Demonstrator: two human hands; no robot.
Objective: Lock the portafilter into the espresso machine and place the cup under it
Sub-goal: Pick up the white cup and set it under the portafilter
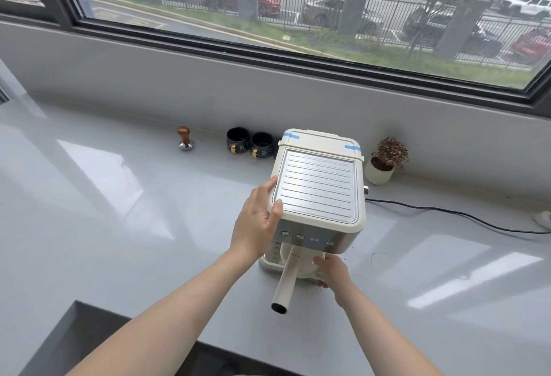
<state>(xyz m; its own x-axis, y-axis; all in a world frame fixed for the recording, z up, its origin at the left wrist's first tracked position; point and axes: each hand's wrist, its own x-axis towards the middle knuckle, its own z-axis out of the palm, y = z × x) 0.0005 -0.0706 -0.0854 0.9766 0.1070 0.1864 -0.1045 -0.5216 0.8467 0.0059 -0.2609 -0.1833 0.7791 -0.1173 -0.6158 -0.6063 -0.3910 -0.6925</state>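
At frame centre, my left hand (258, 220) grips the espresso machine (319, 193) top corner. My right hand (332, 269) closes around a white cup (304, 268) under the portafilter (287, 278), whose handle points toward me.

Looks like a coffee corner set up on a long glossy grey counter (125, 196) right under a big dark-framed window (298, 17), more office or studio than a home kitchen, though I can't say for sure. There's a cream espresso machine (319, 187) with a wood-handled tamper (185, 138), two black cups (250, 143) and a small potted plant (384, 161) lined up along the wall, plus a black power cord (447, 213) trailing off to the right. Outside you get a metal fence and a street-level car park full of cars, so it's ground floor
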